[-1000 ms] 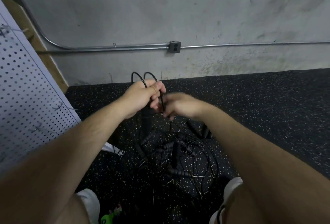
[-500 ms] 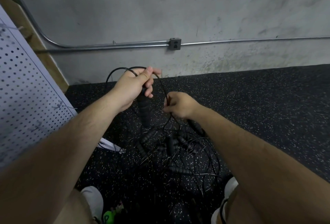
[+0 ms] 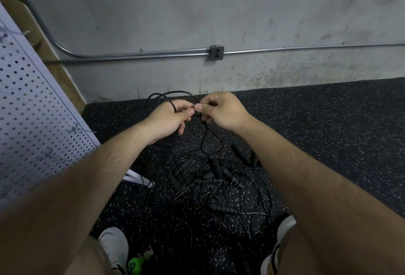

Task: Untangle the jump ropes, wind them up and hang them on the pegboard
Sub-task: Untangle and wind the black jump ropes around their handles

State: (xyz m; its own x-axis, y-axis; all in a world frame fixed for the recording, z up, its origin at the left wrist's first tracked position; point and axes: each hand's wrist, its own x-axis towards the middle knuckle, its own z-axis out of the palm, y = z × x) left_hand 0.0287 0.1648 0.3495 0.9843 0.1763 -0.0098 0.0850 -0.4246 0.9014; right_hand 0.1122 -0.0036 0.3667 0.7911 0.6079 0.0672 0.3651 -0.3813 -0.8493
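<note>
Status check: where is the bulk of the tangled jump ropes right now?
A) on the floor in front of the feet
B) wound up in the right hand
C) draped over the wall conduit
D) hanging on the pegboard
A: the tangled pile of black handles and cords lies on the speckled floor, below the left hand and right hand, which hold only one cord.

A tangle of black jump ropes [image 3: 210, 178] with ribbed handles lies heaped on the speckled floor [image 3: 328, 121]. One thin cord [image 3: 175, 94] rises from it in loops, pinched between the left hand [image 3: 168, 119] and the right hand [image 3: 221, 110]. The white pegboard [image 3: 28, 110] stands at the left.
</note>
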